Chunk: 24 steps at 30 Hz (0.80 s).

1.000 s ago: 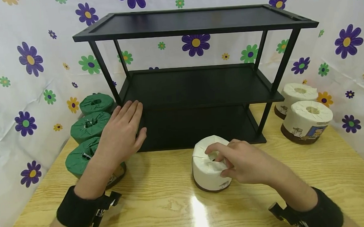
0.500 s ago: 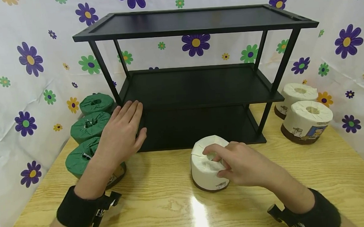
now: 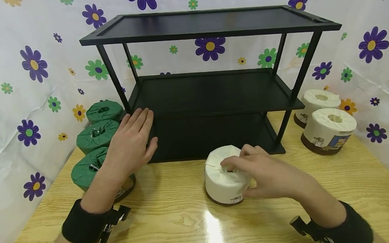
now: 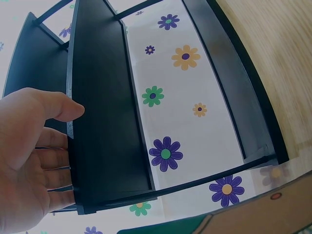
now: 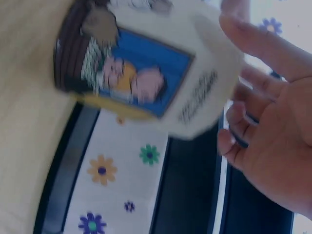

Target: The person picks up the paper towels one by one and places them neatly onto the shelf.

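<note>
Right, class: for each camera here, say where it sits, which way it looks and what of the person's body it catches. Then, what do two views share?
Head: worn on the head, facing forward and down at the black rack and central white roll; left hand, right hand and forearms show.
Left wrist: facing the rack's shelves; the left hand shows at the left edge.
Right wrist: facing the roll's printed side, blurred; the right hand shows at the right edge.
Shared: head and right wrist both show the central white roll.
</note>
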Tool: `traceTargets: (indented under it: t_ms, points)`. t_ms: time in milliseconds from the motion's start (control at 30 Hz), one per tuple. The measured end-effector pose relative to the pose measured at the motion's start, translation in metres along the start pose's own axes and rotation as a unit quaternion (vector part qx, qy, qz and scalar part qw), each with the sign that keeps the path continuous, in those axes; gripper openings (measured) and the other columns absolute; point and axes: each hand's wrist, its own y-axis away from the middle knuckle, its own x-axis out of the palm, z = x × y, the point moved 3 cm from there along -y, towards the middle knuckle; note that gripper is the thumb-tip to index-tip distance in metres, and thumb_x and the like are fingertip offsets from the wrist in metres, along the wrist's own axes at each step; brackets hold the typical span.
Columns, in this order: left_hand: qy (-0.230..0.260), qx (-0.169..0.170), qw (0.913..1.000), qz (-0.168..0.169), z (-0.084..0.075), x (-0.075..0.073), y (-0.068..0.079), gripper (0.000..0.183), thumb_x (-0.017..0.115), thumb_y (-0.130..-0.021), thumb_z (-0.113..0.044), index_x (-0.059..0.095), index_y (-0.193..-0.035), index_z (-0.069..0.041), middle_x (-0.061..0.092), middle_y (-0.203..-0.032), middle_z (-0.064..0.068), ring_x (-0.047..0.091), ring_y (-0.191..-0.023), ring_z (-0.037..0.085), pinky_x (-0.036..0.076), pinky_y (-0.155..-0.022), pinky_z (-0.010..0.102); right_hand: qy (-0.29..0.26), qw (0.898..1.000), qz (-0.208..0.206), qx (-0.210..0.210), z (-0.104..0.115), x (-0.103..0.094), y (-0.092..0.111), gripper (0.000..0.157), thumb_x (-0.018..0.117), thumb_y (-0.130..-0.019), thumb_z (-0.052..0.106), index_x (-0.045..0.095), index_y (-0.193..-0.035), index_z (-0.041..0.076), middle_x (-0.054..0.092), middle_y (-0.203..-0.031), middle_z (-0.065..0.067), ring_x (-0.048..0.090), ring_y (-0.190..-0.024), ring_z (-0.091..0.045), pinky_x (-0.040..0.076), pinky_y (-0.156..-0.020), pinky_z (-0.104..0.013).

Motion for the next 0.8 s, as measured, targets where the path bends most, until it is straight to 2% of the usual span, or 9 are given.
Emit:
traceTargets:
  t_ms: [67,167,333,400,633,800]
  points:
    - [-0.001,0.0,1.0,0.001,0.0,0.001,0.0,0.063,0.06,-0.094,-0.025,0.043,-0.146,0.007,0.046,-0.15,0.025,0.041,-0.141,0.041,0.031,-0.117,0.057,-0.006,1.0,0.01,0.007,-0.006,-0.006,0.004,0.073,0.09,-0.071,0.013,0.056,-0.133,0.033,0.06,-0.106,0.013,0.042,-0.101,-0.014,0.044,-0.081,-0.033]
    - [-0.003,0.001,1.0,-0.001,0.0,0.001,0.0,0.063,0.06,-0.094,-0.025,0.044,-0.146,0.007,0.046,-0.15,0.025,0.041,-0.141,0.041,0.031,-0.117,0.056,-0.002,1.0,0.013,-0.001,-0.012,-0.012,0.007,0.074,0.086,-0.073,0.002,0.057,-0.133,0.035,0.061,-0.105,0.015,0.041,-0.102,-0.014,0.043,-0.081,-0.033]
    - [-0.004,0.001,1.0,-0.003,0.001,0.002,0.001,0.063,0.06,-0.094,-0.025,0.044,-0.146,0.007,0.046,-0.15,0.025,0.041,-0.141,0.041,0.032,-0.117,0.056,0.004,1.0,0.016,-0.025,-0.017,-0.013,0.008,0.071,0.063,-0.084,-0.018,0.058,-0.133,0.033,0.06,-0.104,0.013,0.043,-0.101,-0.012,0.047,-0.081,-0.032]
    - [-0.004,0.001,1.0,-0.004,0.001,0.002,0.001,0.063,0.06,-0.094,-0.025,0.044,-0.146,0.007,0.046,-0.15,0.025,0.041,-0.141,0.041,0.032,-0.117,0.056,0.001,1.0,0.018,-0.026,-0.018,-0.012,0.007,0.072,0.059,-0.085,-0.02,0.058,-0.133,0.034,0.06,-0.104,0.013,0.044,-0.1,-0.012,0.047,-0.081,-0.031]
    - [0.001,-0.001,1.0,0.002,0.001,0.002,0.001,0.062,0.059,-0.095,-0.024,0.043,-0.147,0.006,0.045,-0.151,0.025,0.04,-0.142,0.041,0.031,-0.118,0.056,0.013,1.0,0.001,-0.024,-0.019,-0.01,0.005,0.069,0.074,-0.077,-0.015,0.06,-0.128,0.029,0.065,-0.114,0.019,0.047,-0.104,-0.012,0.045,-0.084,-0.034]
    - [0.0,-0.001,1.0,0.005,0.001,0.003,0.0,0.062,0.059,-0.094,-0.024,0.043,-0.147,0.006,0.045,-0.151,0.025,0.04,-0.142,0.041,0.031,-0.118,0.056,0.009,1.0,0.004,-0.007,-0.02,-0.01,0.004,0.062,0.079,-0.078,-0.005,0.061,-0.127,0.029,0.062,-0.111,0.019,0.046,-0.104,-0.012,0.045,-0.085,-0.034]
